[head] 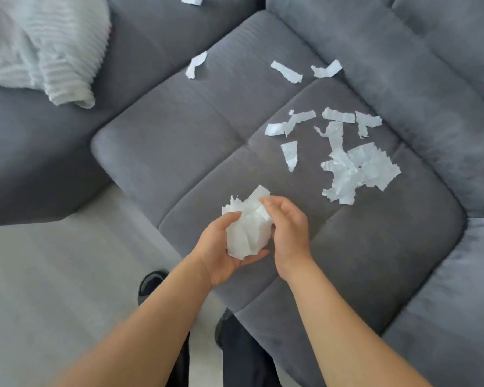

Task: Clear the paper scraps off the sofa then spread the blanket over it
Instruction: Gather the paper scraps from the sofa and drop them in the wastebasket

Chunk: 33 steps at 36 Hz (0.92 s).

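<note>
A dark grey, soft-napped fabric corner sofa (196,135) fills most of the view, its quilted square seat cushion lying directly below the camera, with a pale grey floor (53,275) showing at lower left. A light grey ribbed throw blanket (42,48) lies bunched on the sofa section at upper left, well apart from both hands, one folded corner hanging toward the seat. Loose torn white paper scraps (358,169) remain scattered over the right half of the seat cushion: a dense overlapping heap sits nearest the hands, several strips lie just beyond it, three separate strips rest farther back near the seam, and one more piece shows at the top edge. The left hand (221,252) is cupped palm-up over the front part of the cushion, fingers curled around a crumpled wad of white paper (246,227) and supporting it from below. The right hand (288,230) presses against the wad's right side, thumb and fingers closed onto the paper. Both forearms are bare. Dark shoes (151,283) are visible on the floor against the cushion's front edge.
</note>
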{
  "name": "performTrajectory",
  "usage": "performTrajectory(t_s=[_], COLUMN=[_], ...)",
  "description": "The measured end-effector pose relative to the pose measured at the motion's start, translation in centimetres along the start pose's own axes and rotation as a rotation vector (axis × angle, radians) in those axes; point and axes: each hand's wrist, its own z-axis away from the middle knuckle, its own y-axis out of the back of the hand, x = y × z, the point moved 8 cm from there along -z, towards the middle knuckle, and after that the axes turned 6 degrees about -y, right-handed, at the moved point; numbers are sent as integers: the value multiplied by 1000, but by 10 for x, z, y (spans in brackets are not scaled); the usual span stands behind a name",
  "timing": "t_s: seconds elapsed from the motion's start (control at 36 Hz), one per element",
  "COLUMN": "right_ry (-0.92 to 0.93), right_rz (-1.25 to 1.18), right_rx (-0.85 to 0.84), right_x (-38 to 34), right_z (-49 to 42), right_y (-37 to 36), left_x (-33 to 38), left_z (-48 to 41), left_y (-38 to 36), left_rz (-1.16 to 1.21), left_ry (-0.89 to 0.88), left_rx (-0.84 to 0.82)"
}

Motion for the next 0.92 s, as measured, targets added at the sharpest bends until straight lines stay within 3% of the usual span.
performTrajectory(t_s=[0.14, 0.36, 0.58, 0.78, 0.92], right_ry=[-32, -69, -34, -88, -65], right_rz=[81, 124, 171, 334, 434], right_rx=[-152, -178, -283, -481, -577], right_x=[17, 62, 128, 213, 246], right_z=[33, 93, 164, 255, 302], right_y=[-69, -191, -350, -537, -638], left_x=[14, 50, 100, 136, 165], left_z=[48, 127, 211, 316, 367], left_y=[48, 149, 300, 481, 558], left_rz=[127, 312, 412, 597, 728], left_ry=[-72, -208, -300, -416, -494], left_rx=[-8, 59, 130, 275, 330])
